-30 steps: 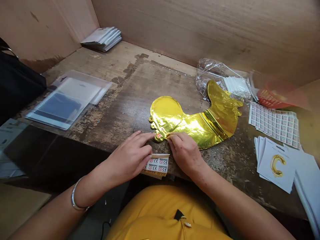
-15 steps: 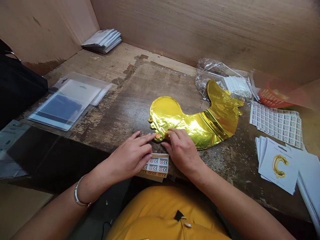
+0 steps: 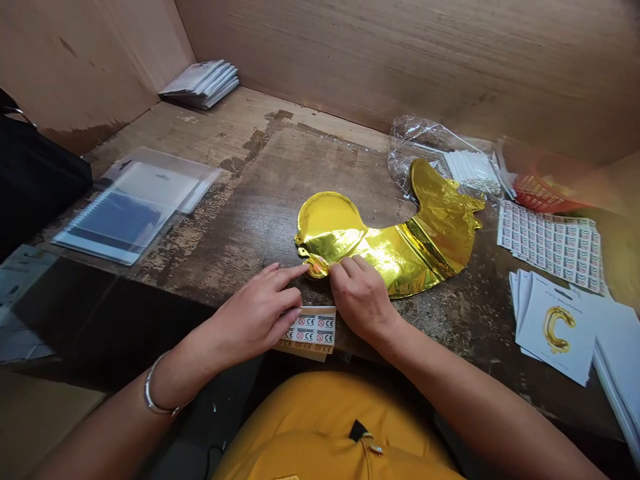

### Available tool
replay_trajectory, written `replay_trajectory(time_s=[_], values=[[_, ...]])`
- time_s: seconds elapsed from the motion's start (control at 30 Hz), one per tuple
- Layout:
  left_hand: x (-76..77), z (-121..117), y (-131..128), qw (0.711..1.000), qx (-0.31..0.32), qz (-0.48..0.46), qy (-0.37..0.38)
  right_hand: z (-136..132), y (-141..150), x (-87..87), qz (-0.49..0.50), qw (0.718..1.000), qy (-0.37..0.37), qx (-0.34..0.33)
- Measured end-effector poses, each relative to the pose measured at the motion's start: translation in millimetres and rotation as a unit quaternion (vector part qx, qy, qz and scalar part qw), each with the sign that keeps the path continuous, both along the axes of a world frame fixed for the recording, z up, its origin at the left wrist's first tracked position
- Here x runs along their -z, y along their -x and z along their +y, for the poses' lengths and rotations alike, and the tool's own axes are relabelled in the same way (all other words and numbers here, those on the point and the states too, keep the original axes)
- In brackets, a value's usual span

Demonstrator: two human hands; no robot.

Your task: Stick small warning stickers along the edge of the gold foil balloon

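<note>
A flat gold foil balloon, curved like a letter C, lies on the worn wooden table. My right hand pinches the balloon's near left edge, fingers closed on the foil. My left hand rests beside it with the forefinger stretched to the same spot, where a small red sticker shows. Under my left hand's fingers, at the table's front edge, lies a strip of CE warning stickers.
Clear sleeves with a blue insert lie at the left, a stack of white cards in the far corner. At the right: a plastic bag with white straws, a label sheet, cards printed with a gold C, a red basket.
My right hand has shifted slightly left along the balloon's edge and the foil end has lifted and folded a little. My left hand has stayed in place.
</note>
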State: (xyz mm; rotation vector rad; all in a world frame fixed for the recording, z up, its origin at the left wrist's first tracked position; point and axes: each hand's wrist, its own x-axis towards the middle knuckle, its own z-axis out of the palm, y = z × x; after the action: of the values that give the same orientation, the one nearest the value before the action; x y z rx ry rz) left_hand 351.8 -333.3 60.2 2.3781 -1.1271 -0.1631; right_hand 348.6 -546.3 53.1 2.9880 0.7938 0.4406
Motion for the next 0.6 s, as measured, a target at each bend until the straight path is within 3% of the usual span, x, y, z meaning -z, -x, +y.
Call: replay_trajectory(time_s=[0.1,0.17,0.3,0.4,0.47,0.6], values=[[-3.2,-1,1,1.0,-0.016,0.003,0.008,-5,-5,-0.7,0.03,0.995,-0.093,0.033],[-6.4,-2,3,1.0,-0.022,-0.003,0.007,-10,-11,-1.9,0.094,0.974,-0.197,0.064],[-18.4,-7,4,0.998,-0.025,-0.063,-0.014,-21,-28,-7.2,0.252,0.877,-0.391,0.12],[-28.2,-17,-2,0.994,0.007,-0.104,-0.031,-26,-39,-10.7,0.327,0.819,-0.455,0.123],[-30.9,-26,-10,0.992,0.052,-0.108,-0.035,-27,-43,-11.5,0.353,0.81,-0.456,0.103],[-23.9,-37,-27,0.989,0.117,-0.086,-0.034,-28,-46,-12.0,0.312,0.846,-0.42,0.102]])
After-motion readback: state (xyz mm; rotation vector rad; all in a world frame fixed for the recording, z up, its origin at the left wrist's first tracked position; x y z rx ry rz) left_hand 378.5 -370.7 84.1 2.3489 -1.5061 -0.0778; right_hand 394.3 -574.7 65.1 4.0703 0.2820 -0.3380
